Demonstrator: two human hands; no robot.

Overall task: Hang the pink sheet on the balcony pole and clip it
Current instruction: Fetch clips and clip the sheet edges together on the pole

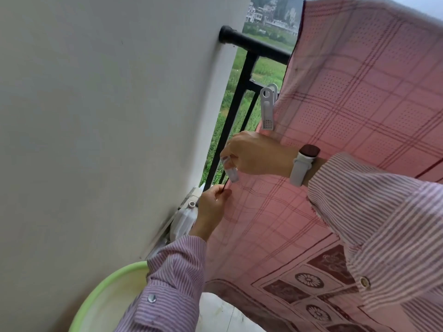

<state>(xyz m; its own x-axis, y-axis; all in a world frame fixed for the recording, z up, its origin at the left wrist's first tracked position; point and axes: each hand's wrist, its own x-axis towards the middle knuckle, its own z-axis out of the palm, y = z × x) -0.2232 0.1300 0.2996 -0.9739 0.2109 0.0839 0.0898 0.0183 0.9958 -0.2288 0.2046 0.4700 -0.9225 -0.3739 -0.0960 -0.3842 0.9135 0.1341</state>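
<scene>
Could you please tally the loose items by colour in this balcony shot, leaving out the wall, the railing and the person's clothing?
White: 3 - the fastened clip, the clip in the right hand, the jug
Pink: 1 - the sheet, its edge pinched by the left hand
Green: 1 - the basin
Total: 5

White wall (96, 116), black railing (230, 130)

1. The sheet (347, 121) is covering most of the pole (254, 45) and running off the right and bottom edges.
2. The right hand (254, 154) is hiding most of a clip (231, 172).
3. The left hand (212, 204) is hiding part of a white jug (184, 221).
4. The bottom edge is cutting off the basin (105, 291).
</scene>
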